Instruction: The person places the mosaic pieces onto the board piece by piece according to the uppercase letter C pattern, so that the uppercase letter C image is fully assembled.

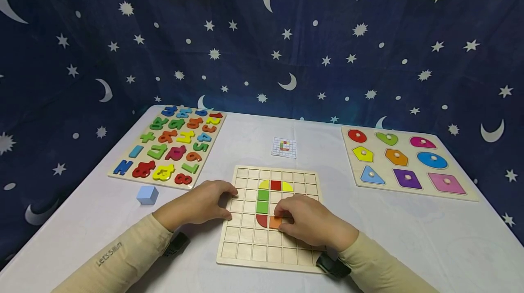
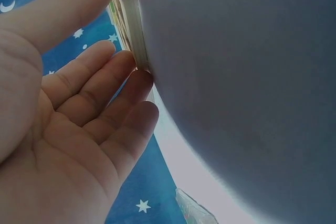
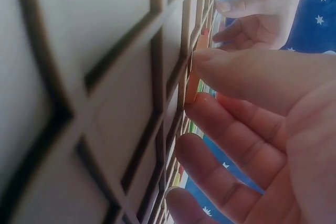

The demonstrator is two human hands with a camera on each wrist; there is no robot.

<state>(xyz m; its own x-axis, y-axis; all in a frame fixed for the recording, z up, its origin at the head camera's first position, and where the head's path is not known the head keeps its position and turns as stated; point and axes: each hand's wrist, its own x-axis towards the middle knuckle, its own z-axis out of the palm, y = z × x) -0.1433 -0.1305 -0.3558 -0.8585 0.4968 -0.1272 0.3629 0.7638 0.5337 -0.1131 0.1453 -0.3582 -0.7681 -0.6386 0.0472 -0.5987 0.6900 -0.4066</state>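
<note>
A wooden grid board (image 1: 244,252) lies on the table with small coloured tiles set in its cells. My right hand (image 1: 309,220) pinches an orange square tile (image 1: 274,223) between thumb and index finger, beside a red quarter-round tile (image 1: 261,220). In the right wrist view, the orange tile (image 3: 198,72) is at the fingertips, close over the grid. Two green squares (image 1: 263,201) run up from the red quarter-round to a yellow one (image 1: 264,185), a red square (image 1: 276,185) and another yellow piece (image 1: 287,186). Relaxed fingers of my left hand (image 1: 202,204) touch the board's left edge.
Behind the grid board lies a small pattern card (image 1: 284,147). At the left are a number puzzle board (image 1: 165,147) and a light blue block (image 1: 147,195). A knobbed shape puzzle (image 1: 405,163) lies at the right. A starry dark blue cloth (image 1: 245,56) hangs behind the table.
</note>
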